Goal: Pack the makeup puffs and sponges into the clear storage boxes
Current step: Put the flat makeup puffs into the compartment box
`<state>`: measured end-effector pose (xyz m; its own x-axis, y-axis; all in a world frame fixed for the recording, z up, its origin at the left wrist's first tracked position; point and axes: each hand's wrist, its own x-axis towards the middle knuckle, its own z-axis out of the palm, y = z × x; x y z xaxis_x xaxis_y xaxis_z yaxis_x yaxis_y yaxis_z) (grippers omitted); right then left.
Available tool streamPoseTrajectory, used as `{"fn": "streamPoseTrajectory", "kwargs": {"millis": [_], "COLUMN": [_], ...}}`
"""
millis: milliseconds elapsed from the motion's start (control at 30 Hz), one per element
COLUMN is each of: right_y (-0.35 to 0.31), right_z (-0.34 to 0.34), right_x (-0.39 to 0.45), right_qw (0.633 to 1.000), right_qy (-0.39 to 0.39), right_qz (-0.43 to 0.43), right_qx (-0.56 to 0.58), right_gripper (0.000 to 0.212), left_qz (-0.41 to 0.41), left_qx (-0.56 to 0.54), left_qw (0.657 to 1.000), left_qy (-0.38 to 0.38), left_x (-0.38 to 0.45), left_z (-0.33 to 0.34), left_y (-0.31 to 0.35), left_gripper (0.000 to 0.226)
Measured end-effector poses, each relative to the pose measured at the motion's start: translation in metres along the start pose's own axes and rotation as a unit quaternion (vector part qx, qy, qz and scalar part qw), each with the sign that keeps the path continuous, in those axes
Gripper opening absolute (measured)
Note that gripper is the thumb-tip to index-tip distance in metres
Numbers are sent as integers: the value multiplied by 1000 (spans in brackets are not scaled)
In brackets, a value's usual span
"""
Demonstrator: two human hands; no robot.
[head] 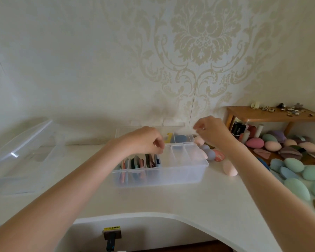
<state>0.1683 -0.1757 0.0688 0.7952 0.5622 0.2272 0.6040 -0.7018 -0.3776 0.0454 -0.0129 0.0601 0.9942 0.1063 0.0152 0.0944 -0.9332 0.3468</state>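
1. Left hand [144,140] over the near clear box [180,171], fingers curled downward above its middle compartments; grasp unclear, since no object shows between the fingertips, so state cannot be told.
2. Right hand [210,131] raised above the back right corner of that box, fingers bunched as in a pinch; nothing visible in the pinch, so cannot tell whether clenched or grasping.
3. Near box on the white table [153,200], divided into narrow slots: left slots packed with flat puffs [140,161] standing on edge, right slots showing only clear plastic.
4. Second box [182,138] just behind, touching the wall, with a blue sponge [180,138] inside.
5. Loose sponges [296,171] heaped on the table at right, mostly green, pink and purple; 1 pink sponge [229,169] lying just beside the near box's right end.
6. Clear lid [24,142] lying at far left.
7. Wooden shelf [273,115] at right rear, with small trinkets on top.
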Motion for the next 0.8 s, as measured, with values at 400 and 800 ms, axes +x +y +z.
{"fn": "streamPoseTrajectory", "kwargs": {"millis": [400,800], "right_y": [83,-21], "right_z": [39,-22], "right_x": [15,-19], "right_qw": [967,989], "right_qy": [-106,76], "right_qz": [123,-38], "right_qx": [-196,125], "right_gripper": [27,11], "left_qz": [-14,-19], "left_qx": [-15,4], "left_qw": [999,1000], "left_qy": [-32,5], "left_x": [9,-1], "left_z": [12,8], "left_y": [-4,-7], "left_gripper": [28,24]}}
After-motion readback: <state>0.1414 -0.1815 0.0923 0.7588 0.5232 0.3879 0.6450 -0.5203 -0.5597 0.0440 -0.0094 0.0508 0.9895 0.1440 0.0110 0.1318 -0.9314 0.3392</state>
